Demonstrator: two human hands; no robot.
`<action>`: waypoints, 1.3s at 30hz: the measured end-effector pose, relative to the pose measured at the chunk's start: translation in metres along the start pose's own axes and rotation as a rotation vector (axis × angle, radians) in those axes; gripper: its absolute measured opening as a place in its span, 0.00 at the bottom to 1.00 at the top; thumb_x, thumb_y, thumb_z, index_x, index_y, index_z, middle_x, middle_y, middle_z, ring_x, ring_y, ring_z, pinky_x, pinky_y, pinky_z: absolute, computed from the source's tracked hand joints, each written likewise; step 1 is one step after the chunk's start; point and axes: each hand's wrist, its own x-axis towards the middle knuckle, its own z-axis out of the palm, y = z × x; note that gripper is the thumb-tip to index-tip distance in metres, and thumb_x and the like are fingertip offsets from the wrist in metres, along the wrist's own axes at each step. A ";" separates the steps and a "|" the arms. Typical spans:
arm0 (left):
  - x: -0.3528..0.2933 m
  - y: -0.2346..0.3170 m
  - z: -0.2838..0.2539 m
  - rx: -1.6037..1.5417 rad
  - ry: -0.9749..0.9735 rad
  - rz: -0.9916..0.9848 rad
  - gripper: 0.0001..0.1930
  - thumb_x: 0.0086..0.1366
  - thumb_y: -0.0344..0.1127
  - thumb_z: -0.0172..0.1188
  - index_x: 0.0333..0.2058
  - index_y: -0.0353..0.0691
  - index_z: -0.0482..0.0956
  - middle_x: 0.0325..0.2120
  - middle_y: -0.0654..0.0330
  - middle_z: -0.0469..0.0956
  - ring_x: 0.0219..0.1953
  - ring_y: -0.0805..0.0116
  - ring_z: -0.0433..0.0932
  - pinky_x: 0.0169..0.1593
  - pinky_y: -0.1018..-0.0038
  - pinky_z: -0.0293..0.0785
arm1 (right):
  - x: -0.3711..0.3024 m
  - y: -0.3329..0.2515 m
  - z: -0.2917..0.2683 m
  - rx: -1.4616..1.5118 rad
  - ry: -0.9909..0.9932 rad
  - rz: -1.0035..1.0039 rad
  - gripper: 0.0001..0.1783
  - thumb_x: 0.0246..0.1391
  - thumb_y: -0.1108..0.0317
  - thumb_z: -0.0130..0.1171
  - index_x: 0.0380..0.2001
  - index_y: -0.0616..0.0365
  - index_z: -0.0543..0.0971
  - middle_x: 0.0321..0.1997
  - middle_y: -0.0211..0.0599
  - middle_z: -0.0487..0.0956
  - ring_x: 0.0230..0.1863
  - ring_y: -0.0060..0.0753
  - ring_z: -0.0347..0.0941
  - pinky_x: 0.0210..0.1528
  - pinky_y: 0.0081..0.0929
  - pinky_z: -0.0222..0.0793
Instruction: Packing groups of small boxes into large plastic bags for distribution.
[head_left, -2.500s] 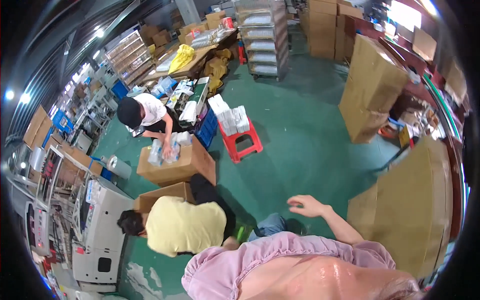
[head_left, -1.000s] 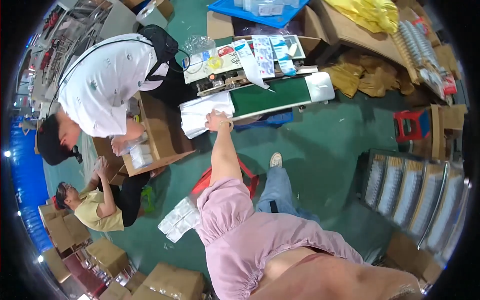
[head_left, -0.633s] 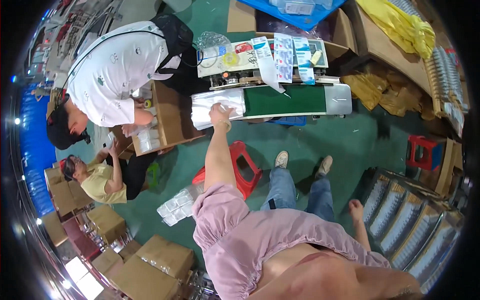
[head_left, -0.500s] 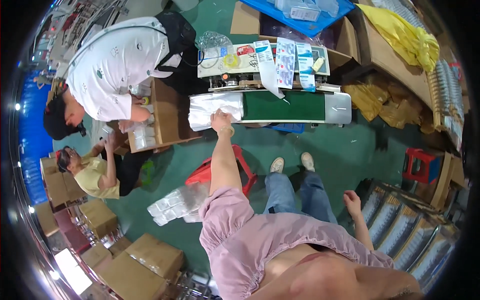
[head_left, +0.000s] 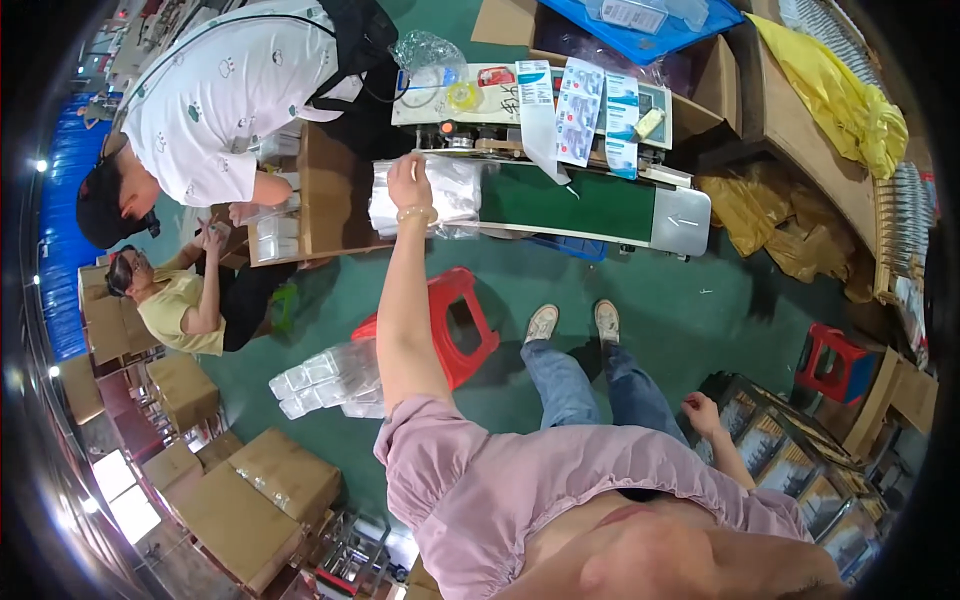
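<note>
A stack of clear plastic bags (head_left: pixel 450 192) lies on the left end of the green conveyor belt (head_left: pixel 560 209). My left hand (head_left: pixel 409 185) rests on top of that stack near its far edge, fingers pointing away from me and not wrapped round anything. At my right side, my right hand (head_left: pixel 702 413) hangs with loosely curled fingers and nothing visible in it. Beyond the belt stands a machine panel (head_left: pixel 500 115), with printed leaflet strips (head_left: pixel 578 110) draped over its front.
Left of the belt a person in a white patterned shirt (head_left: pixel 250 85) bends over an open carton (head_left: pixel 345 205); another in yellow (head_left: pixel 180 310) sits behind. A red stool (head_left: pixel 480 345) and bagged clear trays (head_left: pixel 325 378) are below my left arm. Racks (head_left: pixel 800 450) stand at right.
My left hand has moved forward and slightly left across the bags, to their far edge. The view has shifted a little. My right hand still hangs at my side.
</note>
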 end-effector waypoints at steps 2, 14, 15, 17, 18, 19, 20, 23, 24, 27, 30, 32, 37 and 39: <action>0.018 0.044 -0.023 -0.116 0.039 -0.140 0.06 0.60 0.34 0.55 0.32 0.39 0.71 0.25 0.56 0.76 0.27 0.58 0.76 0.32 0.68 0.71 | 0.009 -0.012 0.000 0.014 0.019 -0.078 0.14 0.44 0.67 0.58 0.35 0.60 0.75 0.31 0.43 0.78 0.33 0.37 0.76 0.37 0.29 0.71; -0.063 0.205 -0.169 -1.027 0.296 -0.835 0.08 0.61 0.35 0.55 0.37 0.40 0.70 0.28 0.65 0.72 0.24 0.77 0.70 0.21 0.80 0.68 | 0.042 -0.317 -0.024 0.819 -0.340 -0.821 0.35 0.49 0.70 0.60 0.58 0.56 0.55 0.53 0.39 0.67 0.50 0.30 0.64 0.51 0.27 0.63; -0.074 0.217 -0.177 -1.024 0.316 -0.835 0.08 0.61 0.35 0.55 0.37 0.40 0.70 0.28 0.65 0.72 0.24 0.77 0.70 0.21 0.80 0.68 | 0.038 -0.334 -0.034 0.806 -0.386 -0.848 0.35 0.50 0.69 0.58 0.59 0.56 0.54 0.52 0.39 0.68 0.49 0.29 0.65 0.49 0.26 0.64; -0.098 0.236 -0.199 -1.093 0.469 -1.056 0.08 0.61 0.35 0.55 0.37 0.40 0.70 0.29 0.66 0.71 0.26 0.76 0.70 0.23 0.77 0.69 | 0.023 -0.354 -0.045 0.860 -0.534 -0.849 0.26 0.53 0.67 0.56 0.54 0.58 0.62 0.47 0.36 0.72 0.44 0.24 0.68 0.45 0.21 0.64; -0.111 0.244 -0.212 -1.060 0.507 -1.083 0.08 0.62 0.35 0.54 0.38 0.40 0.70 0.29 0.67 0.71 0.28 0.76 0.69 0.27 0.77 0.69 | 0.018 -0.353 -0.051 0.841 -0.553 -0.858 0.26 0.53 0.67 0.56 0.54 0.58 0.62 0.47 0.36 0.72 0.44 0.24 0.68 0.45 0.21 0.64; -0.121 0.251 -0.221 -1.063 0.533 -1.086 0.08 0.62 0.35 0.54 0.38 0.40 0.70 0.29 0.67 0.71 0.28 0.76 0.69 0.27 0.77 0.69 | 0.013 -0.351 -0.057 0.756 -0.557 -0.875 0.21 0.52 0.67 0.56 0.49 0.60 0.67 0.42 0.34 0.74 0.40 0.22 0.69 0.42 0.20 0.65; -0.133 0.256 -0.229 -0.994 0.626 -1.069 0.08 0.62 0.35 0.54 0.38 0.39 0.70 0.30 0.66 0.71 0.28 0.76 0.69 0.29 0.77 0.69 | 0.007 -0.348 -0.062 0.671 -0.564 -0.899 0.17 0.51 0.67 0.57 0.44 0.61 0.72 0.37 0.33 0.76 0.37 0.20 0.71 0.39 0.19 0.67; -0.163 0.252 -0.251 -0.832 0.792 -1.015 0.09 0.63 0.35 0.53 0.38 0.38 0.69 0.30 0.66 0.71 0.29 0.77 0.68 0.32 0.79 0.68 | -0.024 -0.339 -0.069 0.533 -0.416 -1.083 0.09 0.52 0.68 0.56 0.34 0.62 0.77 0.31 0.28 0.77 0.31 0.16 0.70 0.37 0.16 0.66; -0.172 0.250 -0.258 -0.740 0.825 -0.979 0.09 0.63 0.35 0.53 0.38 0.37 0.69 0.30 0.66 0.71 0.29 0.77 0.68 0.33 0.80 0.67 | -0.030 -0.339 -0.070 0.517 -0.434 -1.097 0.09 0.52 0.68 0.56 0.34 0.62 0.77 0.31 0.28 0.77 0.31 0.16 0.70 0.37 0.16 0.66; -0.195 0.257 -0.273 -0.750 0.854 -0.993 0.09 0.63 0.34 0.53 0.38 0.36 0.69 0.30 0.65 0.71 0.29 0.77 0.67 0.33 0.81 0.67 | -0.043 -0.334 -0.067 0.438 -0.443 -1.136 0.08 0.52 0.68 0.56 0.33 0.61 0.77 0.29 0.27 0.76 0.31 0.16 0.70 0.36 0.15 0.66; -0.218 0.242 -0.277 -0.909 0.895 -0.968 0.08 0.63 0.34 0.52 0.38 0.36 0.69 0.30 0.65 0.71 0.29 0.77 0.67 0.32 0.80 0.66 | -0.052 -0.335 -0.049 0.549 -0.561 -1.110 0.10 0.52 0.66 0.56 0.36 0.58 0.77 0.27 0.25 0.76 0.28 0.14 0.69 0.31 0.14 0.65; -0.232 0.240 -0.285 -0.893 0.856 -0.963 0.08 0.64 0.34 0.51 0.38 0.37 0.68 0.31 0.64 0.72 0.31 0.75 0.69 0.35 0.78 0.69 | -0.060 -0.337 -0.038 0.517 -0.695 -0.882 0.11 0.52 0.63 0.56 0.37 0.56 0.76 0.24 0.22 0.74 0.24 0.12 0.67 0.25 0.13 0.61; -0.262 0.228 -0.328 -1.409 0.714 -0.816 0.08 0.67 0.36 0.44 0.40 0.41 0.66 0.34 0.60 0.74 0.37 0.67 0.74 0.40 0.70 0.74 | -0.100 -0.339 -0.003 0.490 -0.831 -0.794 0.11 0.55 0.65 0.51 0.39 0.55 0.77 0.24 0.19 0.72 0.23 0.09 0.64 0.24 0.11 0.57; -0.275 0.218 -0.349 -1.454 0.670 -0.821 0.07 0.66 0.36 0.45 0.39 0.41 0.67 0.33 0.59 0.74 0.37 0.66 0.75 0.40 0.69 0.75 | -0.123 -0.344 0.015 0.473 -0.805 -0.887 0.11 0.53 0.66 0.53 0.38 0.55 0.78 0.23 0.19 0.72 0.23 0.09 0.63 0.24 0.10 0.57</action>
